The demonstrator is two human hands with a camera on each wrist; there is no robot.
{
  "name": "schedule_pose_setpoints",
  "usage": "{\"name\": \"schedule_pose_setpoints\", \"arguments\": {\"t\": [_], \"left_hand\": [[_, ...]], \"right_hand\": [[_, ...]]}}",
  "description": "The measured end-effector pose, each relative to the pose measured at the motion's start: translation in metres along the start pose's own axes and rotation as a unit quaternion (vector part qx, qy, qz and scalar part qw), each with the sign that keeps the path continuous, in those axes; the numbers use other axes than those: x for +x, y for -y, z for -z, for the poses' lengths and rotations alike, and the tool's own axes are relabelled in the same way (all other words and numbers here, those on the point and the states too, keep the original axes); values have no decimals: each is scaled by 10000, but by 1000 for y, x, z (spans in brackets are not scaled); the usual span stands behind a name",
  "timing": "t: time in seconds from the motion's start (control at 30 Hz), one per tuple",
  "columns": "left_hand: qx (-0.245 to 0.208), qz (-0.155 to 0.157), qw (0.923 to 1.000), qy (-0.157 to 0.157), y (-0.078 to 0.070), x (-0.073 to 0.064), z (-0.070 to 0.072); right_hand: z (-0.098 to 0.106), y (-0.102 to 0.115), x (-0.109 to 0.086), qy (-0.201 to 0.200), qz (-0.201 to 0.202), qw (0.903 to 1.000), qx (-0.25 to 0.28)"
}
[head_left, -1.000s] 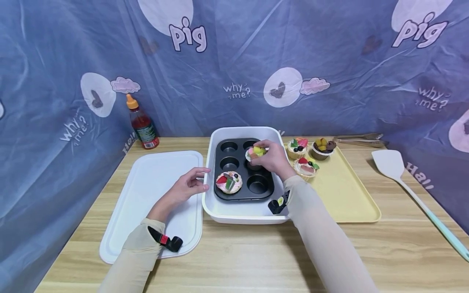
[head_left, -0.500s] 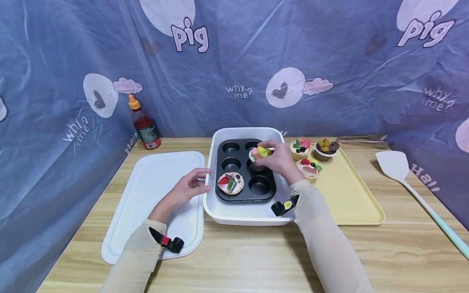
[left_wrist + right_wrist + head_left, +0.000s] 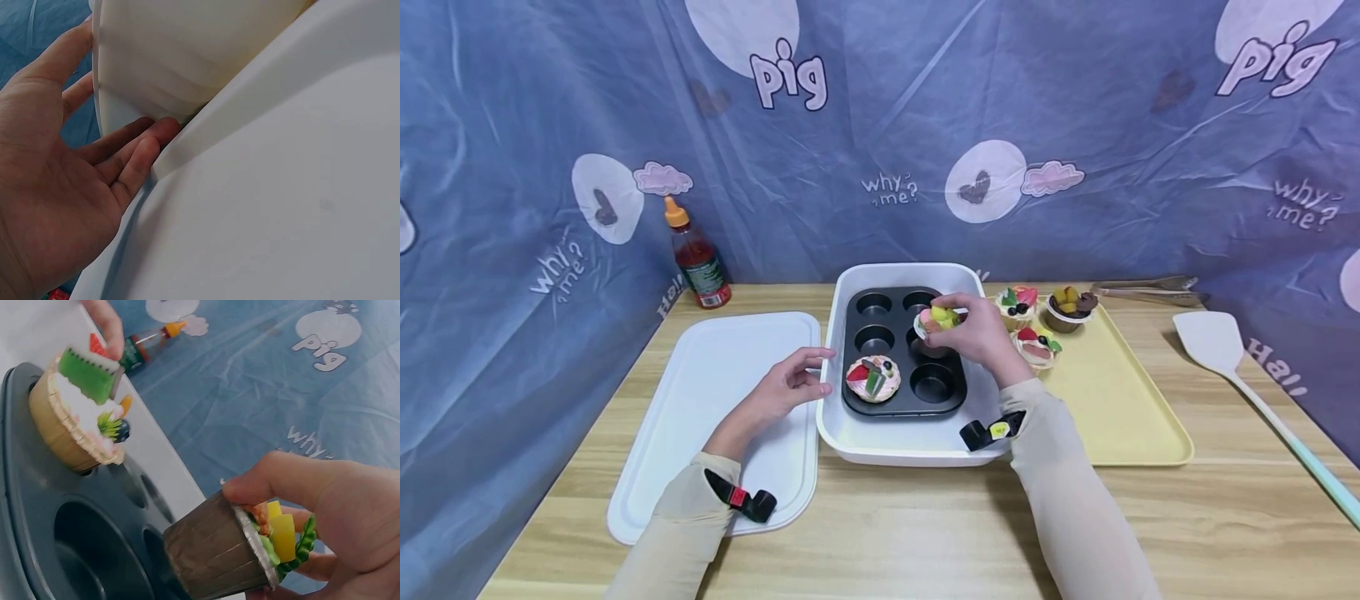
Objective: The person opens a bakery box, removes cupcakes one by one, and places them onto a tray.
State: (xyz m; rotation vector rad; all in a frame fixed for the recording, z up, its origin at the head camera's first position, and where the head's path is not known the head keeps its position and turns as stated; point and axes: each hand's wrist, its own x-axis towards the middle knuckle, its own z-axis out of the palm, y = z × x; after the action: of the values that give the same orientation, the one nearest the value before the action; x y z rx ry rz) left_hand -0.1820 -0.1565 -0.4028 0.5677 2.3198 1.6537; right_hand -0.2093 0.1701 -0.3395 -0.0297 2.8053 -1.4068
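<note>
My right hand (image 3: 977,333) pinches a fruit-topped cupcake (image 3: 212,550) by its brown wrapper, thumb on one side and fingers on the other. It is held over the right side of a dark muffin pan (image 3: 904,410), close above the middle cup. Another cupcake (image 3: 874,379), with pink cream and a green slice, sits in the pan's front left cup. The pan lies inside a white tub (image 3: 895,457). My left hand (image 3: 775,387) is at the tub's left side, its loosely bent fingers touching the outer wall in the left wrist view.
A white tray (image 3: 700,392) lies on the left, under my left forearm. Three more cupcakes stand at the back of a yellow tray (image 3: 1120,408) on the right. Beyond are a sauce bottle (image 3: 700,265), metal tongs (image 3: 1150,289) and a long-handled spatula (image 3: 1213,342).
My right hand, still pinching the cupcake, has shifted slightly right and lower over the pan. The left hand stays at the tub's side. The head view has moved a little.
</note>
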Motion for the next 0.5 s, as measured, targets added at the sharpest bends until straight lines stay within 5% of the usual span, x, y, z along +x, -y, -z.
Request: {"name": "schedule_pose_setpoints", "arguments": {"t": [0.5], "left_hand": [[-58,-84,9999,46,-1,0,0]], "right_hand": [[7,3,-8,-67,-15,9998,184]]}}
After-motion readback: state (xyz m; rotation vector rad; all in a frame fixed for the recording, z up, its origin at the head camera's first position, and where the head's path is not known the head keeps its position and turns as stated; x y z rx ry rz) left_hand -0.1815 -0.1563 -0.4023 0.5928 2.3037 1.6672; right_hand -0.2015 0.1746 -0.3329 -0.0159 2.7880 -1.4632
